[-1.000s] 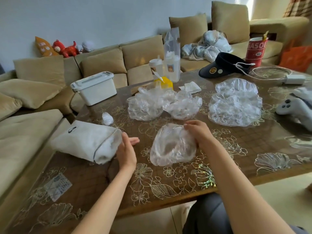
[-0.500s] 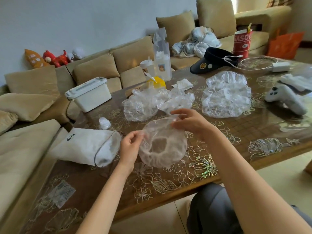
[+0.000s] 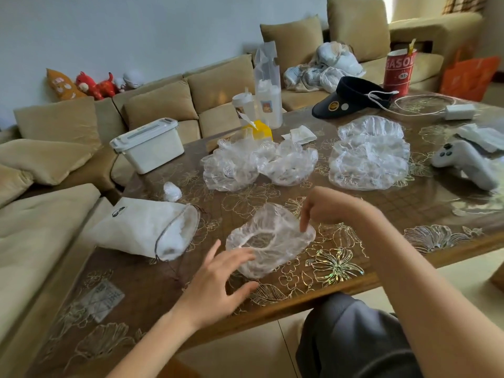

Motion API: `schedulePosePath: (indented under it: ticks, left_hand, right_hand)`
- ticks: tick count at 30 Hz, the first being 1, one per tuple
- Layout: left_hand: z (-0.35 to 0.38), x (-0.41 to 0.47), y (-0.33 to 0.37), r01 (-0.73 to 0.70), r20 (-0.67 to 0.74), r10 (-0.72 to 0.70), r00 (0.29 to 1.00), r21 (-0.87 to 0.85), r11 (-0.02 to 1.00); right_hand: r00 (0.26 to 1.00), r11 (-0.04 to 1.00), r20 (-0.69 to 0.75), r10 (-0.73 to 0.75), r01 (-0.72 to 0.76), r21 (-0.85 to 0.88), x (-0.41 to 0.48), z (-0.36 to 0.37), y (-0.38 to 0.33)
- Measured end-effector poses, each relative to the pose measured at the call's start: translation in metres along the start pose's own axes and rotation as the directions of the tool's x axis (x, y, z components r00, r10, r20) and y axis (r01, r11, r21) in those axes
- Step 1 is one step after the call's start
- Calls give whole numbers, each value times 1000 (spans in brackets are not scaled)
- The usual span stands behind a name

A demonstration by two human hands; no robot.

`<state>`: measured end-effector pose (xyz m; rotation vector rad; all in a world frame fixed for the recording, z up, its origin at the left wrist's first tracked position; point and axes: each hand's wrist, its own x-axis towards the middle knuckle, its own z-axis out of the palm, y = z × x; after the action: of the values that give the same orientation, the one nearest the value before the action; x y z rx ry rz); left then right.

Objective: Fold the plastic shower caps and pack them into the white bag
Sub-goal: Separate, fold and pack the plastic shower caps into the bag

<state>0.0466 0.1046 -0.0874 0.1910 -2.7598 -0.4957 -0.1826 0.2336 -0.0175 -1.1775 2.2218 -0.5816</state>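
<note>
Honestly, easy to botch: slippery on that glossy table [image 3: 436, 208], so could skid instead of creasing, and with springy elastic, likely to pop back open before reaching the white drawstring bag [image 3: 141, 227] at near left, mouth facing right. As for the shower cap [image 3: 272, 241]: clear, crinkly, spread opening-up just right of the bag. Pinched at the far right rim by the right hand [image 3: 330, 205]; brushed at the near left edge by the spread, empty left hand [image 3: 218, 282].

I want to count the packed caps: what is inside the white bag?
The white bag lies on its side, mouth open. Whitish crumpled material shows inside the mouth. Anything deeper is covered by the bag's cloth, so no count is possible.
</note>
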Motion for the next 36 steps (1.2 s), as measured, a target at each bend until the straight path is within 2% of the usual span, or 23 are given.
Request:
schedulePosePath:
  ticks: [2,4,5,6,8,10,12,14,17,18,20,23,26,28,29,30,32,34,36]
  left_hand:
    - [6,-3,-1,-60,-205,56,977,-12,998]
    - [4,7,-4,41,-378,-81,922,-114,993]
    - [0,18,-4,159,-403,-215,890,-167,973]
    - [-2,28,-7,317,-363,-371,855,-201,927]
    - [2,50,-18,589,-167,-610,774,-161,792]
    - [6,66,-22,710,-15,-713,701,-80,699]
    - [14,79,-25,750,27,-758,651,-174,638]
    - [15,81,-22,732,29,-788,615,-394,556]
    - [6,81,-25,574,21,-831,556,-732,366]
    - [2,79,-25,520,-17,-841,540,-779,349]
    - [-3,77,-24,493,-185,-835,518,-733,468]
    - [-9,71,-28,516,-391,-746,540,-547,660]
    - [-13,67,-39,475,-420,-703,573,-528,703]
    - [-14,66,-40,461,-392,-675,625,-513,724]
    - [-12,66,-40,443,-369,-657,658,-516,733]
    - [-9,66,-40,430,-347,-644,682,-521,737]
    - [-1,68,-41,405,-331,-637,696,-551,729]
    - [4,69,-44,390,-353,-653,670,-580,715]
    - [3,68,-46,383,-373,-660,653,-589,712]
  right_hand:
    - [992,999,-127,-1,5,34,9,10,-3]
    - [960,998,-280,-15,32,55,18,19,-4]
    - [944,998,-331,-9,29,57,23,23,-4]
    - [940,999,-342,5,12,48,28,27,-3]
    - [962,998,-268,56,-54,13,36,35,1]
    - [977,996,-195,87,-83,28,41,44,1]
    - [975,998,-215,55,-47,40,45,52,1]
    - [960,998,-280,-3,21,62,48,59,0]
    - [931,951,-365,-5,117,287,51,54,-5]
    - [924,924,-381,9,138,356,52,52,-6]
    - [918,896,-397,19,160,414,52,50,-7]
    - [930,861,-366,23,168,481,55,56,-6]
    - [945,775,-305,120,103,623,57,56,0]
    - [967,606,-198,160,62,793,57,54,4]
    - [986,538,-122,115,41,842,57,53,4]
    - [998,544,-50,47,16,839,57,52,3]
    - [996,666,56,-67,2,746,56,53,-5]
    - [997,822,61,-50,6,569,55,56,-10]
    - [1000,928,24,-12,2,373,54,55,-9]
